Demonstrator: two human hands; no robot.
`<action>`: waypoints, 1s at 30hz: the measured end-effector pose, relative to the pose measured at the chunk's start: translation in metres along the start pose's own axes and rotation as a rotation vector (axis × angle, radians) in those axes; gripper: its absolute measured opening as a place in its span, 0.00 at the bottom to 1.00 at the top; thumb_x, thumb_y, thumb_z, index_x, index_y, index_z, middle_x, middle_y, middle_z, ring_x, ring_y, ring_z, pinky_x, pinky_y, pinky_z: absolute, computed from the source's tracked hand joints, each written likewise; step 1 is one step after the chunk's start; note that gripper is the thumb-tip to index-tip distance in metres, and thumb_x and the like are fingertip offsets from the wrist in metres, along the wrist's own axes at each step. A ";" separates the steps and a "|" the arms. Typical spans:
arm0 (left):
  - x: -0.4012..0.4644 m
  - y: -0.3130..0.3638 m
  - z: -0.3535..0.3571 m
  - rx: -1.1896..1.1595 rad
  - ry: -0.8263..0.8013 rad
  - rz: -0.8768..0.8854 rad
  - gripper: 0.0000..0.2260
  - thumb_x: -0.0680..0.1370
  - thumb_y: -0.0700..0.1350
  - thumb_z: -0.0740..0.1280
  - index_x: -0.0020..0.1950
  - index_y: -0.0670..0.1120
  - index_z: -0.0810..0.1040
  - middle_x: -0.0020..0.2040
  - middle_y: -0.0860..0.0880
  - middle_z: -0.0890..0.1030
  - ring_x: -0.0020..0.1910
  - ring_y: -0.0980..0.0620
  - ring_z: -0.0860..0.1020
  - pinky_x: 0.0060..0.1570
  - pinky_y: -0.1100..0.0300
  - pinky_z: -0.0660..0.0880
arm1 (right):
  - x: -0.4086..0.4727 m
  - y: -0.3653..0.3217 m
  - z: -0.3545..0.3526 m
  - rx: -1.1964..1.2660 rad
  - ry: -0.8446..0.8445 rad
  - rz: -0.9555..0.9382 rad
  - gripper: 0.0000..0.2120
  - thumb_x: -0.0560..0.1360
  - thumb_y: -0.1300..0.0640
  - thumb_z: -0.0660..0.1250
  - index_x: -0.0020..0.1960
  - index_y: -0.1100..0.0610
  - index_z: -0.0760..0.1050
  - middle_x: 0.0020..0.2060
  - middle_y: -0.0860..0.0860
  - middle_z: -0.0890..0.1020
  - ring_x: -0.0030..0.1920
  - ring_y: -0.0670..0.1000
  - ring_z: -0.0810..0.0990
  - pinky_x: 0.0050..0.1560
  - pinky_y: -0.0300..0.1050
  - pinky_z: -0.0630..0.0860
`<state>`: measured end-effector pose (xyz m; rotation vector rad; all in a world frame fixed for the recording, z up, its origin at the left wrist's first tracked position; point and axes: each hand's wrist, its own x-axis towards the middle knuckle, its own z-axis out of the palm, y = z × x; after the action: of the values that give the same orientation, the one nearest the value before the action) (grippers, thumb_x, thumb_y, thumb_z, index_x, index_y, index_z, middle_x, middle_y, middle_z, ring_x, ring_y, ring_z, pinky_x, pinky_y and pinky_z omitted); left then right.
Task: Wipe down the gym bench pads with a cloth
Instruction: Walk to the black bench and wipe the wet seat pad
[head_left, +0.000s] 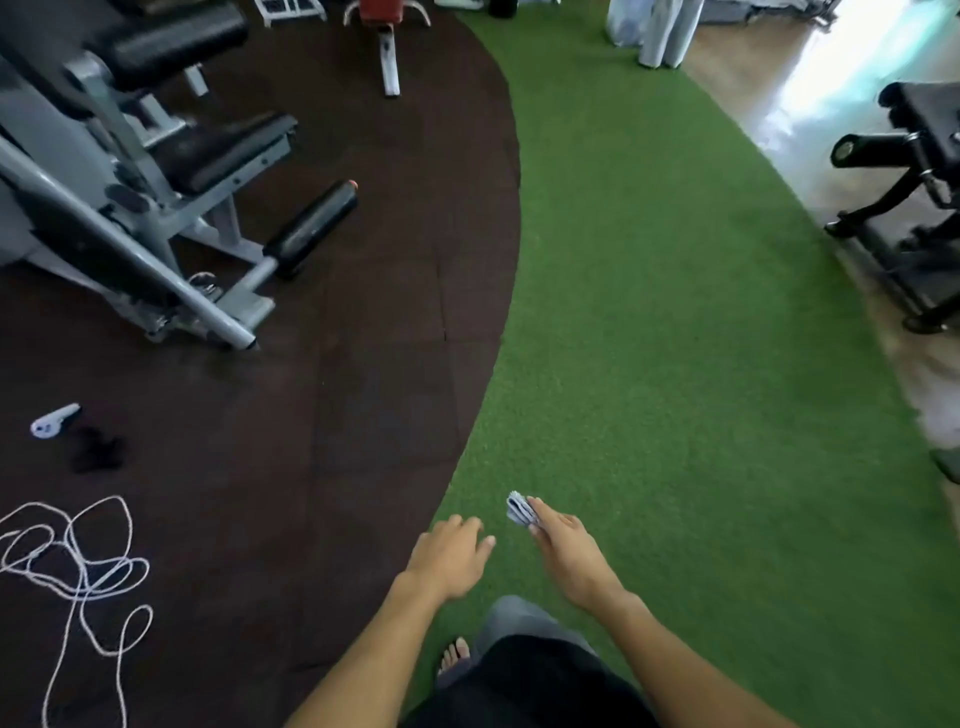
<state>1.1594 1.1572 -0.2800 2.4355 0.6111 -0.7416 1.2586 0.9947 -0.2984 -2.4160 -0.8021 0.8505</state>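
My right hand (563, 545) pinches a small folded grey-blue cloth (519, 509) between thumb and fingers, low over the green turf. My left hand (452, 556) hovers beside it, fingers loosely bent, holding nothing. A grey machine at the upper left carries black pads: a seat pad (223, 150), a back pad (171, 47) and a roller pad (311, 228). Another black bench (924, 119) stands at the right edge on the wooden floor. Both hands are far from any pad.
A green turf strip (675, 312) runs forward between dark rubber flooring (337, 389) and wood floor. A white rope (78, 566) lies coiled at the lower left, near a small white-blue object (52, 421). A red bench (387, 31) stands far ahead. My foot (454, 657) shows below.
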 end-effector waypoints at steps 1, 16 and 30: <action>0.019 -0.005 -0.018 -0.002 -0.002 0.005 0.20 0.84 0.56 0.53 0.69 0.45 0.71 0.66 0.43 0.75 0.66 0.43 0.73 0.65 0.46 0.70 | 0.024 -0.010 -0.008 -0.006 0.004 -0.006 0.20 0.84 0.53 0.54 0.75 0.53 0.63 0.69 0.54 0.75 0.68 0.59 0.71 0.66 0.57 0.70; 0.357 -0.071 -0.324 -0.036 0.026 -0.070 0.19 0.84 0.57 0.53 0.67 0.47 0.73 0.65 0.45 0.75 0.66 0.42 0.73 0.64 0.47 0.71 | 0.454 -0.116 -0.162 -0.010 -0.049 -0.046 0.20 0.84 0.52 0.52 0.76 0.51 0.62 0.69 0.53 0.74 0.69 0.59 0.70 0.65 0.57 0.69; 0.692 -0.141 -0.627 -0.051 -0.049 -0.086 0.20 0.84 0.56 0.53 0.67 0.46 0.72 0.66 0.45 0.74 0.66 0.43 0.72 0.64 0.46 0.70 | 0.878 -0.214 -0.302 -0.031 -0.064 -0.032 0.22 0.84 0.50 0.53 0.77 0.51 0.61 0.73 0.49 0.71 0.71 0.57 0.69 0.68 0.56 0.68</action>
<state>1.8359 1.8158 -0.3003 2.3499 0.7107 -0.8085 1.9443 1.6551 -0.3209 -2.4063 -0.8816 0.9142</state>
